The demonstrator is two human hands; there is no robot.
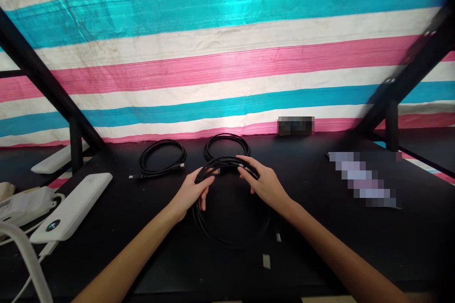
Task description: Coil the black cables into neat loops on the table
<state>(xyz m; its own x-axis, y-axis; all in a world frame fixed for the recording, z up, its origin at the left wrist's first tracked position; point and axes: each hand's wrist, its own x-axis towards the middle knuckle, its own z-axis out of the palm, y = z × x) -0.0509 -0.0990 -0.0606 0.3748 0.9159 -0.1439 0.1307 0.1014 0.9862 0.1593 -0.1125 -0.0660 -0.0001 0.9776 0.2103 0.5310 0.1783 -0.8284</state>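
Observation:
A black cable (204,228) is looped into a wide coil in front of me, its far side raised between both hands. My left hand (194,190) is closed round the coil's left side, thumb over the strands. On the upper right, my right hand (261,177) pinches the same bundle between thumb and fingers. The lower part of the loop hangs toward the black tabletop and fades into it. Just beyond the hands lie a second coiled cable (227,135) and, to its left, a third coiled cable (162,171) with light metal plug ends showing.
To the left are a white power bank (73,208) with a cord, a white power strip (26,208) and a curved white tube (30,258). A blurred dark box (295,127) stands at the back; a blurred flat item (362,180) lies right. Black frame bars (408,71) flank the table.

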